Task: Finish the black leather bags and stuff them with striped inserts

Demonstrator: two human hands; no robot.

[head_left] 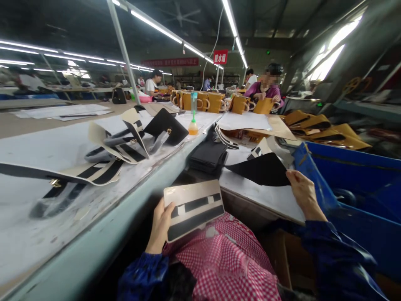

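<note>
Left hand [160,225] grips a beige panel [194,211] by its left edge, above the lap, black strips facing the wearer. Right hand [303,190] pinches the near corner of a black sheet [261,170], out over the side table [250,195], near a blue bin [315,177]. Sheet's far end close to a black stack [207,155]; contact there hard to tell. Bottle [193,127] upright on the bench [105,202].

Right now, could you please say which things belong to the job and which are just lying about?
In use: cream panel in left hand; black sheet in right hand; perhaps the black stack.
Seemingly lying about: loose papers; black bag; blue bin.
</note>
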